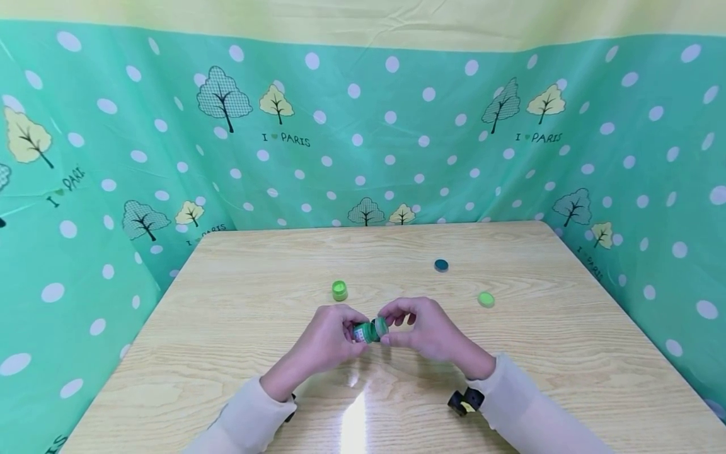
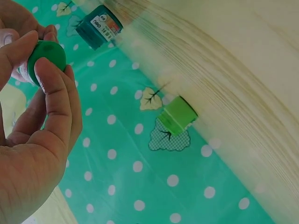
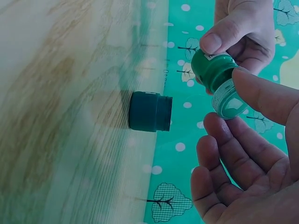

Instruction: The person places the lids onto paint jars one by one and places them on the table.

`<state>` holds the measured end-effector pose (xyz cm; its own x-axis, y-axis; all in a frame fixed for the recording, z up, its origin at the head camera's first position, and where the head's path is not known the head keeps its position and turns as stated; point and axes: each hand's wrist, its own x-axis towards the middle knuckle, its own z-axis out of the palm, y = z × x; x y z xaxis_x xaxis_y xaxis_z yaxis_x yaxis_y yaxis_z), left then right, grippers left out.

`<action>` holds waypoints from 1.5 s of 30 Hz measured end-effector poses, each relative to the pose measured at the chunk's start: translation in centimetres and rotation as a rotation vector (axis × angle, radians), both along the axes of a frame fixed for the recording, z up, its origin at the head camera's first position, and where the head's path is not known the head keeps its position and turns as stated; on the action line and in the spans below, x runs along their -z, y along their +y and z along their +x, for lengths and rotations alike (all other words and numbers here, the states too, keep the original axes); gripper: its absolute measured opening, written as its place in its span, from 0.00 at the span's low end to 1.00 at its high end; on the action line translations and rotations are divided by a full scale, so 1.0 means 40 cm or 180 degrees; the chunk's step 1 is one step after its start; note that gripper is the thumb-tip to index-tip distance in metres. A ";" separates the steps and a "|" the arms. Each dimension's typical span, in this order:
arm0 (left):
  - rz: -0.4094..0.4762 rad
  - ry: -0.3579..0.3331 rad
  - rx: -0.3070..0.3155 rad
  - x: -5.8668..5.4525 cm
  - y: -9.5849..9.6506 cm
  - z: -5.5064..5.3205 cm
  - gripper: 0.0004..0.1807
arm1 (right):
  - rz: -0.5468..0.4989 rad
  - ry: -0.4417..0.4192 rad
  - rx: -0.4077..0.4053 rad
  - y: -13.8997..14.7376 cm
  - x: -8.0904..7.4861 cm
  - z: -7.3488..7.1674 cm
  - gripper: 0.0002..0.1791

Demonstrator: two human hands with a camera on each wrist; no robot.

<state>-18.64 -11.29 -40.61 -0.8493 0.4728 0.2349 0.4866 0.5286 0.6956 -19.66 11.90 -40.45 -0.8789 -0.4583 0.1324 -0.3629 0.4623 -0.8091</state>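
Observation:
My left hand point(image 1: 331, 335) grips a small green paint jar point(image 3: 212, 70) with a white label, tilted above the table. Its round green base faces the left wrist camera. Thumb and fingers of my right hand point(image 1: 426, 329) pinch the jar's lid point(image 3: 228, 100), which sits at an angle by the jar's mouth; a dark gap shows between them. Standing on the table close to both hands is a teal paint jar point(image 3: 148, 112) without a lid, mostly hidden in the head view. A light green paint jar point(image 1: 339, 291), also uncapped, stands beyond my left hand.
On the wooden table point(image 1: 255, 271) a teal lid point(image 1: 441, 265) lies toward the back, and a light green lid point(image 1: 486, 299) lies to the right of my right hand. A dotted green curtain point(image 1: 334, 170) hangs behind the table and along its sides.

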 end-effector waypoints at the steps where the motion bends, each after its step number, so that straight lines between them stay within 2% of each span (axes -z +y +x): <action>1: -0.0006 0.0000 0.0008 -0.001 0.001 -0.001 0.13 | 0.0007 0.0008 -0.0003 -0.001 -0.001 0.001 0.16; 12: -0.0023 0.0036 0.0006 -0.002 0.011 -0.001 0.14 | 0.0084 0.0043 -0.0008 -0.005 -0.004 0.007 0.16; 21: 0.0019 -0.0030 0.0040 0.003 0.017 0.001 0.14 | 0.0131 0.0084 -0.0039 -0.005 -0.004 0.011 0.16; 32: 0.0079 -0.0073 -0.0029 0.003 0.016 0.005 0.15 | 0.0063 -0.0011 -0.0062 -0.009 0.003 0.010 0.17; 39: 0.0075 -0.0175 -0.0025 0.001 0.016 0.005 0.15 | 0.0089 0.0068 -0.0090 -0.011 0.004 0.008 0.18; 45: 0.0047 -0.0179 -0.0028 0.000 0.015 0.004 0.15 | 0.0086 0.0080 -0.0083 -0.013 0.005 0.009 0.17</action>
<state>-18.47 -10.67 -40.62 -0.8654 0.4622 0.1937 0.4421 0.5221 0.7294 -19.30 11.38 -40.64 -0.8631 -0.4847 0.1415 -0.3952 0.4740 -0.7868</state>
